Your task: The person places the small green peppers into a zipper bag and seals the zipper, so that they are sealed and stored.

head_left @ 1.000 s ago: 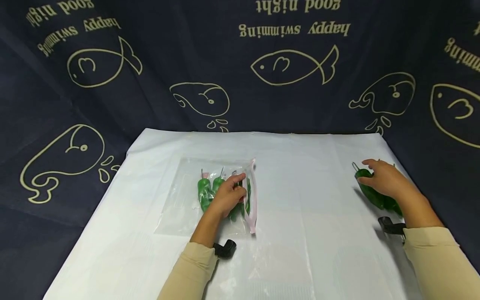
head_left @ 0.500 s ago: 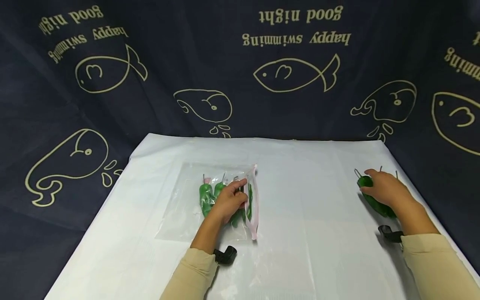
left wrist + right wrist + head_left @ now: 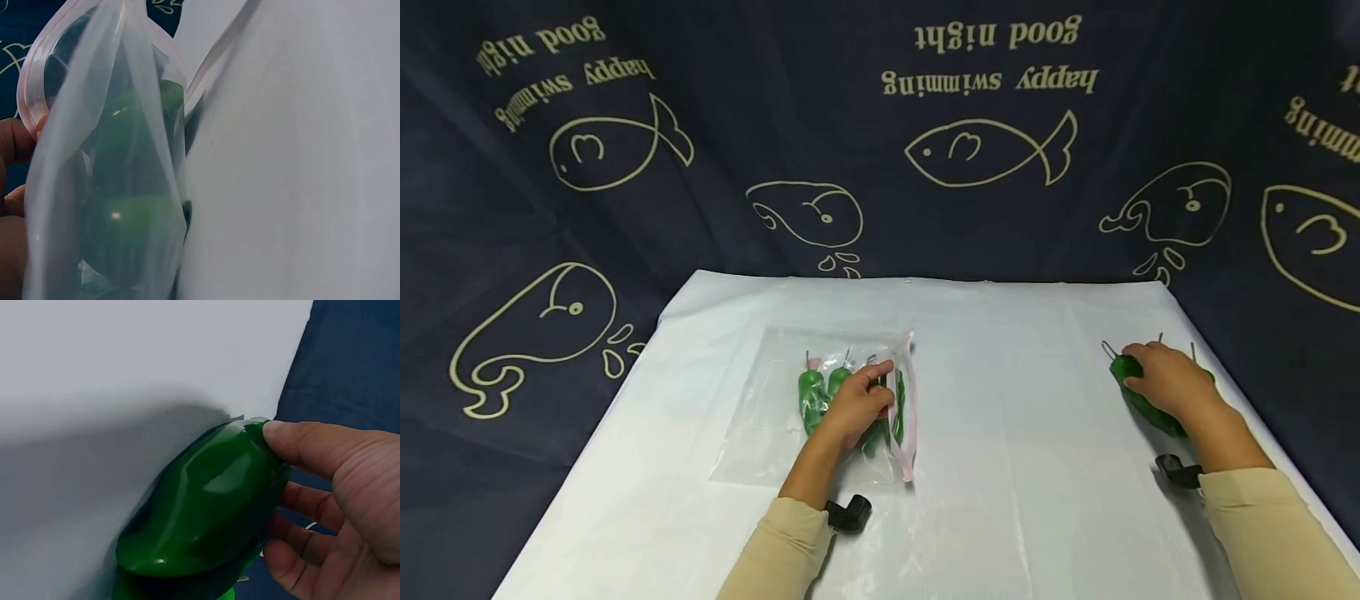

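Note:
My left hand [image 3: 856, 407] pinches the pink-edged mouth of a clear zip bag [image 3: 752, 417] lying on the table. Inside the bag are several glossy green peppers [image 3: 811, 398] with wire stems, partly hidden by the hand. The left wrist view shows the bag's film [image 3: 56, 187] bulging around the peppers, its mouth spread apart near my fingertips [image 3: 15, 140]. At the far right, my right hand [image 3: 1176, 383] grips another green pepper [image 3: 206, 500] near its stem end, thumb on one side and fingers on the other. Its wire loop sticks out beyond the thumb.
More green peppers [image 3: 1208, 377] lie by the right hand, mostly covered by it; their wire stems poke out behind. White cloth covers the table [image 3: 1000, 350], whose right edge runs close by. A dark curtain [image 3: 865, 108] with fish drawings hangs behind.
My right thumb and fingers have closed in on the pepper, which has shifted slightly left. The left hand keeps its hold on the bag. The head view has tilted up a little.

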{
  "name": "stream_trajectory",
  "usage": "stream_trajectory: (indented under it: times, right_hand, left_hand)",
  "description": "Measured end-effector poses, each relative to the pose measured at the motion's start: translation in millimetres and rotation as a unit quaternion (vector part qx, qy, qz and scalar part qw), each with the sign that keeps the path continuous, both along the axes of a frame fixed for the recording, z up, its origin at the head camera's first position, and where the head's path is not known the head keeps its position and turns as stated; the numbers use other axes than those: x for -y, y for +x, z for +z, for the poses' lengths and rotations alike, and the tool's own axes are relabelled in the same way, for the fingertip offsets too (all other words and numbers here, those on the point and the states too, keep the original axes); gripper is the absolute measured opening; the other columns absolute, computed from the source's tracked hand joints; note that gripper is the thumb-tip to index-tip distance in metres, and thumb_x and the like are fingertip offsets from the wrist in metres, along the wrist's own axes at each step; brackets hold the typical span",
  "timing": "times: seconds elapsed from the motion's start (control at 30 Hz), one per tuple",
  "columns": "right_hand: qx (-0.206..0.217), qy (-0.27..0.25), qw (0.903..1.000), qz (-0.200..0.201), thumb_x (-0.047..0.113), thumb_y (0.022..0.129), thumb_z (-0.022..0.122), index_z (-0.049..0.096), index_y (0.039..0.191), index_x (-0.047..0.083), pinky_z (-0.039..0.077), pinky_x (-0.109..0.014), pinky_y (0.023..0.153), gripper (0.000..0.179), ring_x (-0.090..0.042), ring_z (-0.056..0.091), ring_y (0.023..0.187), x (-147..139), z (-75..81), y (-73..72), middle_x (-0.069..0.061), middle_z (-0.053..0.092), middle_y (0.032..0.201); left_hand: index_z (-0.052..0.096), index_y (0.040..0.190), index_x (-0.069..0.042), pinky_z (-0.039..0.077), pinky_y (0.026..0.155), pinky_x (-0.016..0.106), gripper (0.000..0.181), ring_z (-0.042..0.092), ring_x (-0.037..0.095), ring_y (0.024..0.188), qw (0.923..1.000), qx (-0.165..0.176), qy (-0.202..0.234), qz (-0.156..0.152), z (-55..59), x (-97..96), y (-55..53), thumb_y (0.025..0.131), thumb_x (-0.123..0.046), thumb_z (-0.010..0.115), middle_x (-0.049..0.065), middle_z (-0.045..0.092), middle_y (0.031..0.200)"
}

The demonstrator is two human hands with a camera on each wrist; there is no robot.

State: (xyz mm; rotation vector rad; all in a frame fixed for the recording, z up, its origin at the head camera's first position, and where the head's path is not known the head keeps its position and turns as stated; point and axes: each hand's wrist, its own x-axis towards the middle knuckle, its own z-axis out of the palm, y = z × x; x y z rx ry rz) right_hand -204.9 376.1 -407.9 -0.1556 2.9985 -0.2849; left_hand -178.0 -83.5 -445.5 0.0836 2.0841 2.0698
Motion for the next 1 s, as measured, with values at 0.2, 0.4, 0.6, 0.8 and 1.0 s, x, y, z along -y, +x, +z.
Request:
stream_trajectory:
  times: [0.2,0.4,0.6,0.8,1.0]
  right_hand:
    - [0.001,-0.005,1.0000,0.008,0.017,0.088,0.072,0.049,0.132,-0.010,0.047,-0.066,0.078,0.056,-0.054,0.052,0.106,0,-1.3,-1.2,-0.041,0.049,0.123]
    - [0.004,-0.008,1.0000,0.004,0.021,0.087,0.073,0.049,0.131,-0.012,0.048,-0.060,0.073,0.059,-0.050,0.055,0.099,0,-1.6,-1.7,-0.041,0.051,0.117]
    - [-0.002,-0.013,0.9999,0.002,0.022,0.088,0.072,0.049,0.131,-0.011,0.048,-0.062,0.075,0.059,-0.051,0.055,0.100,3,0.1,-0.2,-0.041,0.050,0.119]
    - [-0.018,-0.045,0.9987,0.011,0.023,0.091,0.068,0.047,0.135,-0.009,0.044,-0.068,0.082,0.059,-0.059,0.047,0.111,10,4.7,3.5,-0.043,0.047,0.126]
    - [-0.029,-0.118,0.9923,0.022,0.024,0.093,0.068,0.048,0.135,-0.009,0.046,-0.063,0.081,0.057,-0.053,0.054,0.105,26,6.4,5.5,-0.040,0.054,0.122]
  left_hand:
    - [0.044,0.144,0.007,0.050,0.061,0.023,0.063,0.049,0.009,0.065,1.0000,-0.001,0.001,0.000,0.9,-0.1,1.1,0.082,0.007,0.055,-0.001,0.044,0.070]
    - [0.046,0.143,0.007,0.049,0.060,0.022,0.063,0.048,0.009,0.064,1.0000,-0.001,0.000,0.004,1.6,-0.8,1.2,0.081,0.008,0.055,-0.001,0.043,0.069]
    - [0.049,0.143,0.003,0.049,0.062,0.023,0.062,0.049,0.010,0.065,1.0000,-0.001,-0.004,0.003,0.2,0.0,0.9,0.081,0.006,0.055,0.000,0.044,0.070]
    - [0.050,0.143,0.001,0.050,0.064,0.024,0.061,0.050,0.012,0.068,0.9999,-0.001,-0.011,0.007,0.9,-0.2,0.7,0.082,0.005,0.054,0.000,0.042,0.072]
    - [0.048,0.144,0.001,0.050,0.063,0.025,0.062,0.050,0.010,0.067,1.0000,0.004,0.001,0.007,2.1,-1.4,1.4,0.083,0.006,0.055,0.000,0.043,0.071]
